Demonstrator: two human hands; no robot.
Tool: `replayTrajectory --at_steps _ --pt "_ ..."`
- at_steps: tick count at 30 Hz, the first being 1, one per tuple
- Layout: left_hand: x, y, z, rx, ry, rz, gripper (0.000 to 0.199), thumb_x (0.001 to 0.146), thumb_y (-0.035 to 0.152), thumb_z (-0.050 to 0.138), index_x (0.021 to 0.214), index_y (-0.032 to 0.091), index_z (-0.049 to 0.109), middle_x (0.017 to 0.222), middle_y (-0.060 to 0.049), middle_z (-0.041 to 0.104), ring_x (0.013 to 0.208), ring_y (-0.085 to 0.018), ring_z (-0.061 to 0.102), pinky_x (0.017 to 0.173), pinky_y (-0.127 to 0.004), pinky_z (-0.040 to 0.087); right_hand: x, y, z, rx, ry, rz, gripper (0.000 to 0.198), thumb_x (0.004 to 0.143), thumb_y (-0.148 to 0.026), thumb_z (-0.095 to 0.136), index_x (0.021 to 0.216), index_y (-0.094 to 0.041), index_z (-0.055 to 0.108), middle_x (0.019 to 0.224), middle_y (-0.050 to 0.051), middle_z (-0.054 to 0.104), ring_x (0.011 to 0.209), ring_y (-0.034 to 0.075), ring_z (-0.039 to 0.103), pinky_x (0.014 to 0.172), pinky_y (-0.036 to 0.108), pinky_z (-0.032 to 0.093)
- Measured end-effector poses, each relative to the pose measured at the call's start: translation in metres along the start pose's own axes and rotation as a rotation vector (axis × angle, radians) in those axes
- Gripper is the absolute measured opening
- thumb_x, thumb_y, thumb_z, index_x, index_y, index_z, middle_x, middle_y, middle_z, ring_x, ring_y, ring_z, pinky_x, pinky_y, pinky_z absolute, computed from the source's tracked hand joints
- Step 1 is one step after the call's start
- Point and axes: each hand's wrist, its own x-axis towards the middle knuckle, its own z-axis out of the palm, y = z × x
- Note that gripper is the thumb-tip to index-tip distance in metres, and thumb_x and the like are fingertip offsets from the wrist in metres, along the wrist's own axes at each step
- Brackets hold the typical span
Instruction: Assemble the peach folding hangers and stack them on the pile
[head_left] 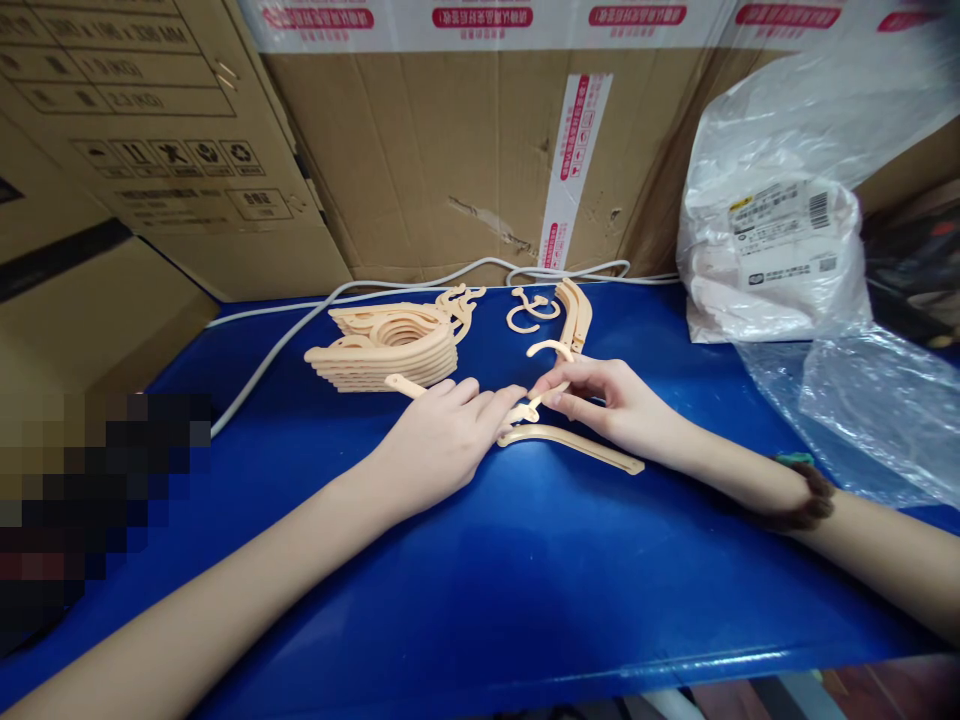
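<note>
My left hand [442, 445] is closed on a cream plastic hanger arm [405, 386], whose far end sticks out past the knuckles. My right hand [611, 400] pinches a cream hanger hook [551, 348], with its curve rising above the fingers. Both sets of fingertips nearly meet at the hook's lower end, and the joint there is partly hidden. Just below them, another hanger arm [570, 449] lies slanting on the blue surface; whether it touches my left fingers I cannot tell. Behind my left hand sits a stack of folded hangers [382, 368].
Loose hooks [532, 312] and a small pile of hanger arms [576, 318] lie farther back. A white cable [285, 345] runs along the back of the blue table [480, 600]. Cardboard boxes [420, 160] wall the rear and left; a plastic bag [772, 260] stands right.
</note>
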Motion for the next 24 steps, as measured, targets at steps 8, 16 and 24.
replayTrajectory --at_steps 8,16,24 --pt "0.001 -0.002 -0.008 -0.300 -0.080 -0.155 0.026 0.101 0.024 0.036 0.111 0.014 0.058 0.096 -0.007 0.066 0.086 -0.021 0.061 0.073 -0.031 0.044 0.000 0.003 -0.003 -0.102 -0.014 -0.180 0.023 0.095 -0.031 0.052 0.107 -0.016 0.064 0.099 0.005 0.069 0.083 0.015 0.062 0.070 0.027 0.049" --pt "0.004 -0.005 -0.012 -0.934 -0.156 -0.526 0.023 0.092 0.026 0.052 0.113 0.019 0.058 0.095 -0.001 0.066 0.075 -0.014 0.063 0.065 -0.025 0.048 -0.005 0.000 -0.007 -0.313 -0.108 -0.398 0.033 0.096 -0.028 0.054 0.128 -0.021 0.057 0.104 0.004 0.060 0.086 0.012 0.058 0.079 0.025 0.047" --pt "0.010 -0.009 -0.006 -1.372 -0.182 -0.779 0.025 0.087 0.039 0.060 0.093 0.015 0.065 0.073 0.000 0.059 0.062 -0.010 0.056 0.047 -0.017 0.050 -0.008 0.002 -0.004 -0.615 -0.177 -0.418 0.024 0.096 -0.036 0.052 0.100 -0.018 0.067 0.104 0.006 0.061 0.090 0.017 0.060 0.078 0.030 0.047"
